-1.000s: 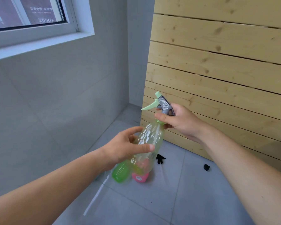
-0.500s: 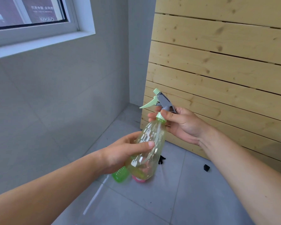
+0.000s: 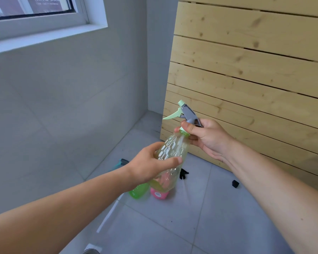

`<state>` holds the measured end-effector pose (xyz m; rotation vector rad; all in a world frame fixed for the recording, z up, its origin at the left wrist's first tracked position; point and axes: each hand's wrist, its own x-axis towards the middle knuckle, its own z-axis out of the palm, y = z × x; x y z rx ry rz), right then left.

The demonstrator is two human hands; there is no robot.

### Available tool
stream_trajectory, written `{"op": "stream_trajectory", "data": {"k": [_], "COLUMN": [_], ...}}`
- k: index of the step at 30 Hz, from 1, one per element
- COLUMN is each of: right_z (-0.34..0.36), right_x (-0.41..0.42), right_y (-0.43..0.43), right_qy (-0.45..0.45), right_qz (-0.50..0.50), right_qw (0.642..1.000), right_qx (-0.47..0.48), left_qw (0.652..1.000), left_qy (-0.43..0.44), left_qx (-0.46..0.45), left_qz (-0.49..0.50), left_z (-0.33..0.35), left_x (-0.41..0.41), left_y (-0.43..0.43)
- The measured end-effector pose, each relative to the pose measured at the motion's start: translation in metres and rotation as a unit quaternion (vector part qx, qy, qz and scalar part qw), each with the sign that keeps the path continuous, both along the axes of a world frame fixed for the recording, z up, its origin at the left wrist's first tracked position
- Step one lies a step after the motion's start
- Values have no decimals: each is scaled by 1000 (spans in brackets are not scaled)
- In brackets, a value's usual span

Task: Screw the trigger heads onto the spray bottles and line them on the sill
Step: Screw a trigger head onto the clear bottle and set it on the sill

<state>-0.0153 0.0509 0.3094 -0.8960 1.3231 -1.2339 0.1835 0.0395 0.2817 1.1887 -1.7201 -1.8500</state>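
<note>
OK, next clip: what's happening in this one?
A person is fitting a trigger head onto a clear yellowish spray bottle. The left hand grips the bottle's body, held tilted in the air, while the right hand pinches the green collar at the neck. A green bottle and a pink bottle sit on the tiled floor below. No bottle shows on the visible part of the window sill.
</note>
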Motion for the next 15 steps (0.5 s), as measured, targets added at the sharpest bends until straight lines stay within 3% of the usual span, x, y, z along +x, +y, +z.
{"op": "stream_trajectory", "data": {"k": [10,15], "right_z": [12,30], "right_x": [3,30], "right_y": [-4,-10], "right_qy": [-59,28], "right_qz": [-21,27], "right_qw": [997,997], "right_qx": [-43,-60], "left_qw": [999,990], "left_qy": [49,126], "left_qx": [13,-11], "left_qz": [-11,68], "left_z": [6,32], "left_x": [5,24], "left_y": [-16,-36]}}
